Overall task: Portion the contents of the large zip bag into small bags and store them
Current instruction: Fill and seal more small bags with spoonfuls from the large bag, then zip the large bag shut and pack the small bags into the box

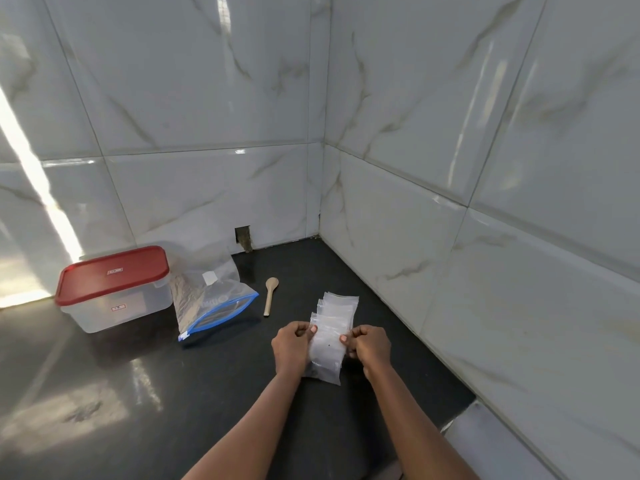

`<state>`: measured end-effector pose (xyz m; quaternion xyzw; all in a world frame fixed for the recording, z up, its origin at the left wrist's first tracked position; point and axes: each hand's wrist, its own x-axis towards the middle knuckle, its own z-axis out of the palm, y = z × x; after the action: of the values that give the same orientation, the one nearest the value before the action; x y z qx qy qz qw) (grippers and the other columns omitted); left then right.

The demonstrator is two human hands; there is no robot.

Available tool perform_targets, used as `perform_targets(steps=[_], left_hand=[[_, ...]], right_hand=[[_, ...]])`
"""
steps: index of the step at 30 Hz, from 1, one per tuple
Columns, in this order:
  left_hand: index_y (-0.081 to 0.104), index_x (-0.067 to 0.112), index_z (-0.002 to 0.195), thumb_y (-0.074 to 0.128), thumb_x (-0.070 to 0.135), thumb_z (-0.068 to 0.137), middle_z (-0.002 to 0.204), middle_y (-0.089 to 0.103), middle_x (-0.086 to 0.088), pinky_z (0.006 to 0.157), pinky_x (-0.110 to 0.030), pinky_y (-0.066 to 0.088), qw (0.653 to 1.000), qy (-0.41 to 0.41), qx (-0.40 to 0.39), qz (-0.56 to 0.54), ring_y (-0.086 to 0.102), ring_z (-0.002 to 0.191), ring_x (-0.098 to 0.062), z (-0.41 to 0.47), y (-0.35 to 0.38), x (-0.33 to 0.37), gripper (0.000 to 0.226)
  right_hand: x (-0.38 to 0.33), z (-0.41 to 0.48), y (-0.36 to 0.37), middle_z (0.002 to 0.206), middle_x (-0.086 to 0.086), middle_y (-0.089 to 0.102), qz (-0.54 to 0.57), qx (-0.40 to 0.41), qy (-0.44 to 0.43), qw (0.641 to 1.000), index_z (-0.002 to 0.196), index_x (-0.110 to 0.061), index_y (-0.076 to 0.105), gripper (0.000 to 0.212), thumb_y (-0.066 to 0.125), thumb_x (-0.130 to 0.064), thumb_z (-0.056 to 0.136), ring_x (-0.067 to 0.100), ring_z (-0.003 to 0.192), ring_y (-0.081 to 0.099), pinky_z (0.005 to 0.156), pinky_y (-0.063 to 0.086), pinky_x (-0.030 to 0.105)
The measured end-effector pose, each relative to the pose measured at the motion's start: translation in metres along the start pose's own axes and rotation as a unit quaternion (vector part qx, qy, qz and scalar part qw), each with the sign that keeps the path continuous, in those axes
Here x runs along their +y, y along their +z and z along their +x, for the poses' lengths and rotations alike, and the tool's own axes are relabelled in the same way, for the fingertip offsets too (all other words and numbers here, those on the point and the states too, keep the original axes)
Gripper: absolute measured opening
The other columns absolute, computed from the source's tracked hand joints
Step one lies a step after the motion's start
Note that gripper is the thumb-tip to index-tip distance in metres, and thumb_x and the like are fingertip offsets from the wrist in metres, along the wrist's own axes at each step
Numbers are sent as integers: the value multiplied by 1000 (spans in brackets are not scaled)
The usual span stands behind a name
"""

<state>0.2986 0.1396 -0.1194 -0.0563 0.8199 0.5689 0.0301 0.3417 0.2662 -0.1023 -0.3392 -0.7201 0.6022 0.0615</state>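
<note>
Left hand [290, 348] and right hand [370, 347] each pinch side edge of small clear bag [327, 355], held just above dark countertop [138, 393]. Stack of small bags [341, 306] lies just behind. Large zip bag [214, 306] leans on red-lidded container [114, 289]; wooden spoon [270, 295] between bag and stack.

A home kitchen, by the look of it; glossy marble-look tiles [207, 98] cover two walls that meet in a corner; below them runs a dark polished counter [138, 393]; on it are a clear food tub [114, 317] with a red lid [110, 275], a wooden spoon [270, 296] and a zip bag [214, 306]; a small rough hole [243, 238] is cut in the tile at counter level.
</note>
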Motion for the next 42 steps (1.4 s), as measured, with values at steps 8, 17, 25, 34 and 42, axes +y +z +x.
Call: perform_targets(steps=[8,17,25,34,42], left_hand=[[64,12,109,57,4,89,95,64,3,77,-17,42,1000,14,2,9,56,84,-3,6,0,4,23],[62,10,111,59,8,88,100,64,-3,71,-15,42,996,45,80,-9,56,84,-6,27,-39,7,24],[57,4,119,54,-4,86,115,57,-13,93,-30,43,978,15,208,-1,54,106,-24,50,-107,-18,34],[54,6,125,50,-14,77,125,51,-19,97,-34,39,966,-30,254,48,48,115,-32,69,-158,-54,52],[71,6,102,61,-3,79,102,69,-12,83,-22,42,978,-8,206,39,62,93,-23,76,-178,-70,26]], right_hand=[[-1,9,11,94,9,70,-192,42,-78,977,76,-14,61,10,67,-9,82,21,85,65,78,52,31],[-40,-2,57,123,5,52,-314,80,-264,908,120,-12,56,28,57,-15,92,19,113,53,91,46,25],[-42,-11,133,122,5,49,-362,-40,-350,863,118,-12,55,31,61,-23,90,22,112,53,93,49,33],[-44,-15,192,96,4,70,-499,-67,-561,657,92,-16,73,54,92,-28,43,15,80,70,66,57,22],[-54,-20,223,139,14,43,-517,-132,-538,652,137,-4,40,59,62,-19,85,29,128,43,108,38,39]])
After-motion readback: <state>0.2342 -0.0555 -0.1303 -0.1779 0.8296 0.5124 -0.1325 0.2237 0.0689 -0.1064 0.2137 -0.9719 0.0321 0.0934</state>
